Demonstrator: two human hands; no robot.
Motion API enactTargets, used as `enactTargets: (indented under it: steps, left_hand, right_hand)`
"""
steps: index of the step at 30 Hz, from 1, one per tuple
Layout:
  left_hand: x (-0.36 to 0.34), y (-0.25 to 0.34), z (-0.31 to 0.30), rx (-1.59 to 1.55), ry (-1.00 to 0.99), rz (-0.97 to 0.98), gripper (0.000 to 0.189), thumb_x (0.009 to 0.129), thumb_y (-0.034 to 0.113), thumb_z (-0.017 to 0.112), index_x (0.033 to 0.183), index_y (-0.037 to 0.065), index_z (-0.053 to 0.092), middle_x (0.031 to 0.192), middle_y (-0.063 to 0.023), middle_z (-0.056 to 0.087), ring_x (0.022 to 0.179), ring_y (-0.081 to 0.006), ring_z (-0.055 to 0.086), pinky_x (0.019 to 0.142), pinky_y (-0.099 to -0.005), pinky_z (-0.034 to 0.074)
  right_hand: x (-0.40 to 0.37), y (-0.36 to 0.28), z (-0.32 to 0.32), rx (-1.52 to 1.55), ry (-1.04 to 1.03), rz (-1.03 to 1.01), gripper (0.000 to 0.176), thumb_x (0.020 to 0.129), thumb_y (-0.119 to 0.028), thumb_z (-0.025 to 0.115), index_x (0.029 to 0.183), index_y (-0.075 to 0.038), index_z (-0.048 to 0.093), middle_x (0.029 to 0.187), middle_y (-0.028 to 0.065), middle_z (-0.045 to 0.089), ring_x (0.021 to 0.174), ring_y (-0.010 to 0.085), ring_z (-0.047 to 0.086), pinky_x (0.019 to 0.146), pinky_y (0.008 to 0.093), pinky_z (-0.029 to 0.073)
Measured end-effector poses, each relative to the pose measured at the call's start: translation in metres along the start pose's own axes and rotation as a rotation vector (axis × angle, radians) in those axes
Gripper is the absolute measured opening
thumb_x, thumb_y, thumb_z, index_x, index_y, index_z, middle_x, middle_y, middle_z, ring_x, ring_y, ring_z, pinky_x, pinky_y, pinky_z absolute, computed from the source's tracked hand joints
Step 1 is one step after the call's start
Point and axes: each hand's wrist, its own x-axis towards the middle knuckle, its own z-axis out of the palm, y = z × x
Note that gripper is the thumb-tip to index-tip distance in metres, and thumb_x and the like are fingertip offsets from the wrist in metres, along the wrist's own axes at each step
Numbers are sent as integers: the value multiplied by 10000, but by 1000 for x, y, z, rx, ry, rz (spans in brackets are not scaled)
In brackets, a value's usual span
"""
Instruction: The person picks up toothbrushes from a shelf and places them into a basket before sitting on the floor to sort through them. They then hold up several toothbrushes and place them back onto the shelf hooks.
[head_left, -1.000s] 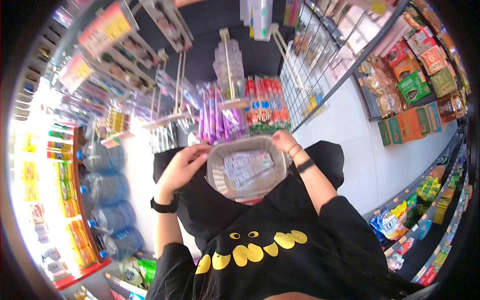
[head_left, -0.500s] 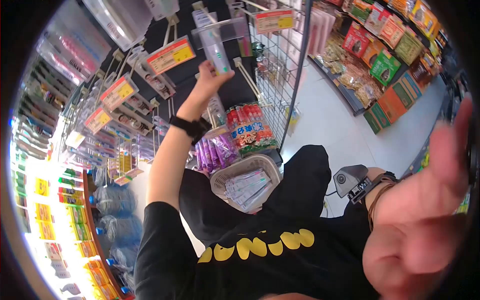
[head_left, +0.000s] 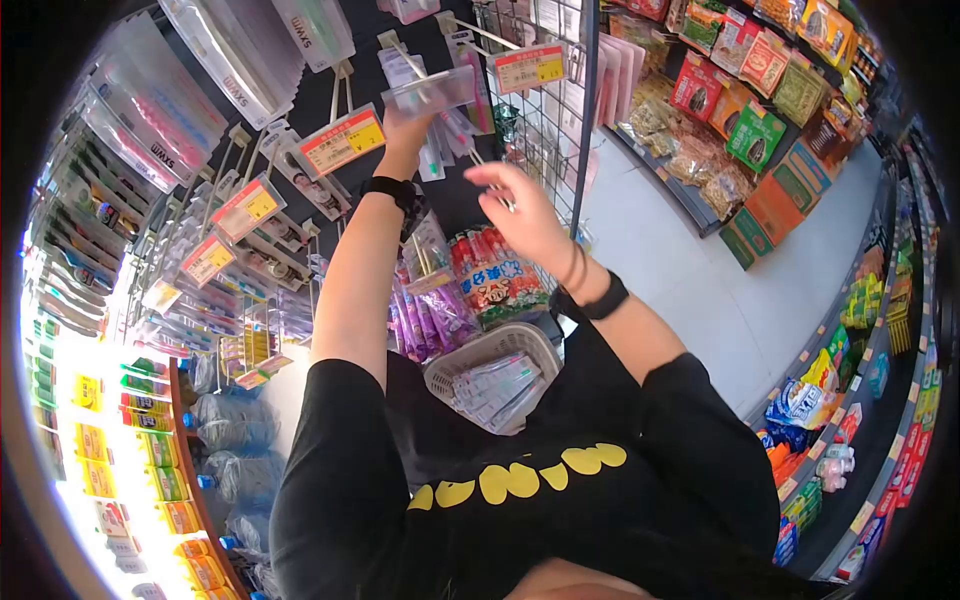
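Observation:
My left hand (head_left: 405, 137) reaches up to the hanging toothbrush packs (head_left: 431, 150) on a hook. Its fingers are hidden behind a clear tag holder (head_left: 430, 92). My right hand (head_left: 520, 205) is raised beside another metal hook, thumb and fingers apart, with the hook's end near the fingers. Between my legs stands a grey basket (head_left: 546, 356) holding several toothbrush packs (head_left: 497, 388). Above the basket hang purple packs (head_left: 432, 315) and a red multi-pack (head_left: 495, 275).
Price tags (head_left: 342, 140) stick out on hooks to the left. A wire grid (head_left: 545, 135) stands right of the hooks. Snack packs (head_left: 755, 135) fill a shelf at the upper right. Large water bottles (head_left: 235, 420) stand at the lower left. More goods line a curved shelf at the right.
My right hand has swung from the right foreground to the hooks. My left hand has moved up behind the clear tag holder, and its fingers are now hidden.

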Motion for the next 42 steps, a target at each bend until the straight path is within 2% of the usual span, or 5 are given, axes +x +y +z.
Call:
enactTargets:
  steps: [5,7,10,29,42]
  left_hand:
    - [-14,32,-5,165,-76,-109,446,674,215,789,1035,34,600,902,-33,637,810,-117,589,708,-281,476]
    - [-22,36,-6,162,-100,-63,449,697,285,745,1020,7,604,910,-57,632,840,-178,585,680,-358,457]
    - [-16,22,-10,2,-134,-103,424,701,259,749,1000,-2,601,906,-62,624,800,-163,586,644,-305,457]
    - [-103,59,-19,-63,-253,60,335,803,146,672,1079,10,539,961,-46,623,838,-104,580,752,-253,452]
    - [-161,86,-22,-306,-355,-27,370,799,77,665,1118,-19,503,1005,-60,600,890,-109,570,789,-248,462]
  right_hand:
    - [83,73,20,-262,38,-33,522,760,-74,629,1233,-2,420,1160,134,554,1095,255,536,908,343,428]
    - [111,94,32,-566,132,-273,704,649,-146,731,1232,31,379,1093,191,549,1021,295,546,881,362,436]
    - [133,92,41,-19,-170,53,773,589,-172,791,1216,25,384,1096,174,561,1006,271,556,860,354,446]
    - [55,21,43,-128,70,-14,777,613,-229,785,1170,84,342,1078,282,525,994,377,566,836,389,464]
    - [9,-21,36,-121,85,2,712,669,-138,727,1210,31,296,1051,222,552,949,303,602,797,351,482]
